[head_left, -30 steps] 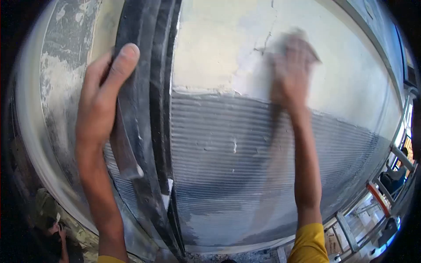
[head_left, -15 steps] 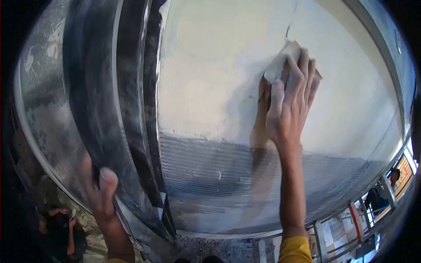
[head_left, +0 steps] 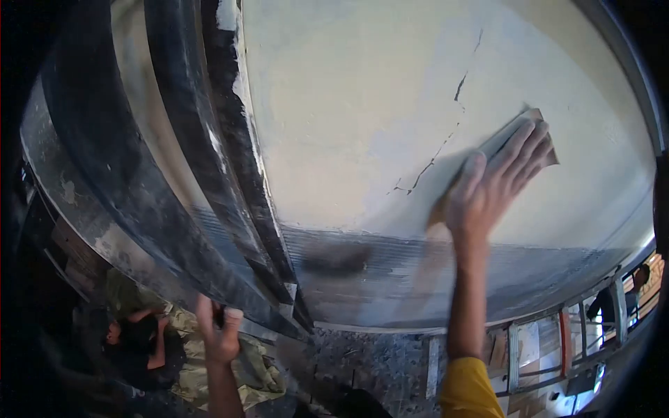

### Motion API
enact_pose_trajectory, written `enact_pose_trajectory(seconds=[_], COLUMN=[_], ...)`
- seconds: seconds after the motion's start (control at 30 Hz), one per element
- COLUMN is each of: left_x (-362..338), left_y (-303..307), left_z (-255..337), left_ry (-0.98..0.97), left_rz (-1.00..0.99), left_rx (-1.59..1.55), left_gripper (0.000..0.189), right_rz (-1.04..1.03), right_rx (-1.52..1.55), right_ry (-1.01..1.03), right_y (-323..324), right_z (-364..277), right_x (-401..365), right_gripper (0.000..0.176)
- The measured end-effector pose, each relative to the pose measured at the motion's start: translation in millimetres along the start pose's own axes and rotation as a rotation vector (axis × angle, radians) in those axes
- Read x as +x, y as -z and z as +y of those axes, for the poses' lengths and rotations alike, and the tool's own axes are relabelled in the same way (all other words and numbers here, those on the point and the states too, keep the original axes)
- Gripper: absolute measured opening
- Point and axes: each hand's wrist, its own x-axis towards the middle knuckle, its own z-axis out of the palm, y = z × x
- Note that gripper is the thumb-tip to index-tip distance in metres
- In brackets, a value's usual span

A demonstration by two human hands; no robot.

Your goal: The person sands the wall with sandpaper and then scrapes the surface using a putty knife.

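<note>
My right hand presses a folded sheet of sandpaper against the pale wall, fingers stretched along it. The sheet's brownish edge and corner stick out past the fingertips. Left of this hand, a thin broken crack runs up the plaster. Low on the left, my left hand has thumb and fingers apart, right at the lower edge of a dark curved frame. No object shows in it.
A grey ribbed band crosses the wall's lower part. Below left, a person is beside crumpled greenish cloth. At the lower right stands a metal ladder-like frame, with another person farther off. The floor is speckled with debris.
My right hand has slid right and slightly down with the sandpaper, uncovering more of the crack. My left hand has moved right and lower in view. The view has shifted.
</note>
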Motion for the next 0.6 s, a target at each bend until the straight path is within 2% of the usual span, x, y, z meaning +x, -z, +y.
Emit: enact_pose_trajectory(seconds=[0.03, 0.07, 0.1, 0.13, 0.17, 0.2, 0.27, 0.3, 0.4, 0.43, 0.5, 0.53, 0.57, 0.6], left_x=[1, 2, 0, -3, -7, -12, -10, -4, -5, -7, -6, -2, 3, -3], left_y=[2, 1, -4, -7, 1, 4, 10, 7, 16, 16, 8, 0, -8, -7], left_z=[-12, -6, 1, 5, 2, -1, -2, 6, -6, -12, -3, 5, 18, 13], left_ry=[-0.040, -0.031, -0.023, -0.015, 0.058, 0.088, 0.096, -0.028, -0.032, 0.102, 0.066, 0.022, -0.028, -0.007], left_rz=[-0.032, -0.040, 0.008, 0.052, 0.040, 0.014, 0.042, -0.004, -0.048, -0.025, -0.015, -0.001, -0.009, -0.023], left_rx=[0.008, 0.018, 0.034, 0.048, 0.123, 0.129, 0.214, 0.300, 0.323, 0.200, 0.186, 0.165, 0.121, 0.114], left_gripper=[0.065, 0.065, 0.062, 0.059, 0.053, 0.053, 0.041, 0.034, 0.032, 0.036, 0.036, 0.037, 0.039, 0.039], right_rz=[0.117, 0.009, -0.117, -0.146, -0.254, -0.288, -0.327, -0.265, -0.096, -0.025, 0.014, -0.056, -0.173, -0.275], right_rx=[0.084, 0.151, 0.178, 0.154, 0.138, 0.125, 0.038, 0.053, 0.054, 0.073, 0.211, 0.285, 0.085, 0.096], right_ry=[-0.124, -0.204, -0.125, 0.065, 0.090, 0.073, 0.211, 0.138, -0.182, -0.220, -0.359, -0.276, -0.049, 0.033], right_y=[-7, -8, -16, -22, -20, -16, -7, 1, 16, 5, -18, -27, -30, -27], right_z=[-11, -49, -88, -118, -129, -115, -71, -45, -8, -17, -68, -102, -129, -138], right_x=[-1, -3, -9, -16, -16, -18, -21, -25, -30, -31, -33, -36, -47, -54], right_gripper=[0.083, 0.082, 0.081, 0.084, 0.082, 0.082, 0.080, 0.077, 0.073, 0.076, 0.082, 0.086, 0.087, 0.084])
